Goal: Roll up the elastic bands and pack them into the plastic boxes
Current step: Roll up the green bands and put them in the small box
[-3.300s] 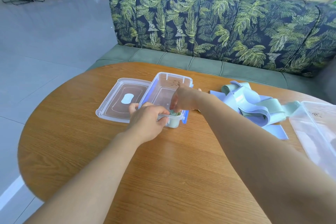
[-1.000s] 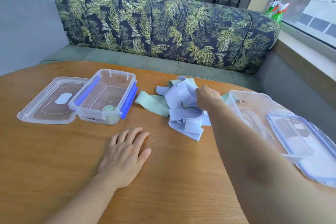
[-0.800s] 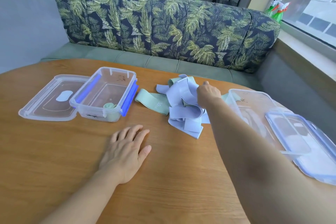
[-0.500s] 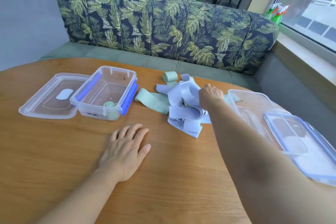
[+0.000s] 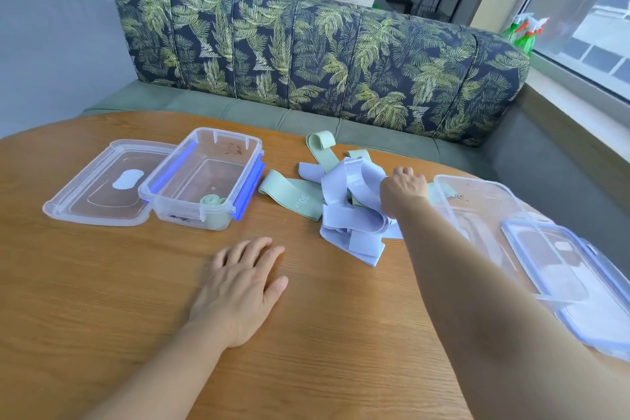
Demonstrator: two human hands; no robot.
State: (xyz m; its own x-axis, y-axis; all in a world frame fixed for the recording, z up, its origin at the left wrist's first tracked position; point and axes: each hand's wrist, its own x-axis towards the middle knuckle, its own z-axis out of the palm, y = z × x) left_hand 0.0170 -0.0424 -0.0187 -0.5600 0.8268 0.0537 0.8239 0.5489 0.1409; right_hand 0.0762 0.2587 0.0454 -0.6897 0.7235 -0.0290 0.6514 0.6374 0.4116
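Elastic bands (image 5: 351, 215) heaped beside open box (image 5: 211, 174) | right hand (image 5: 404, 186) grips them; left hand (image 5: 238, 286) spread on table (image 5: 102, 283)

Pale green and lavender bands (image 5: 344, 201), blue-clipped clear box (image 5: 204, 177), leaf-print navy sofa (image 5: 324, 54), wood-grain table (image 5: 102, 283)

a wooden table (image 5: 85, 283) bears two open plastic boxes (image 5: 218, 147), their lids (image 5: 99, 187) and tangled bands (image 5: 351, 225).

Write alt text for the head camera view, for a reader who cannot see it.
A person's right hand grips into a loose pile of lilac and green elastic bands on a wooden table, while the left hand rests flat. To the left an open plastic box holds one rolled green band; another open box stands to the right.
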